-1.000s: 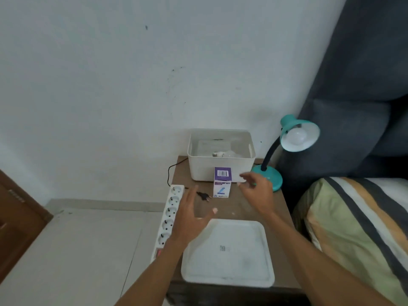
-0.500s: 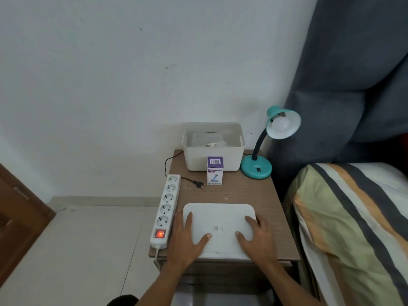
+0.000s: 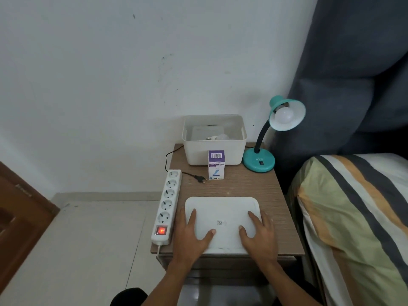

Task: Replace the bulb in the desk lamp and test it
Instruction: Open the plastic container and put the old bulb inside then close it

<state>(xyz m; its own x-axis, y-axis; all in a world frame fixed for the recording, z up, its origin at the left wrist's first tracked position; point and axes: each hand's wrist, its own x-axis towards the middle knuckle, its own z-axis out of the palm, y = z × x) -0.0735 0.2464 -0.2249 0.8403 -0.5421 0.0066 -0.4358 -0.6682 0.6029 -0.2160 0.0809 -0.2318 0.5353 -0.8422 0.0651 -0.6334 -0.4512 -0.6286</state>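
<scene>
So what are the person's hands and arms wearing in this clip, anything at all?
Nothing that shows. The left hand and right hand are bare: no gloves, rings, watch or bands visible. Both forearms are uncovered down to the frame's bottom edge, with no sleeve in view.

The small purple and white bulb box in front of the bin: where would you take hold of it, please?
Grip the bulb box by its two upright side faces, near the top, coming from above and the front. It stands upright with the white bin right behind it, while its sides are clear.
</scene>
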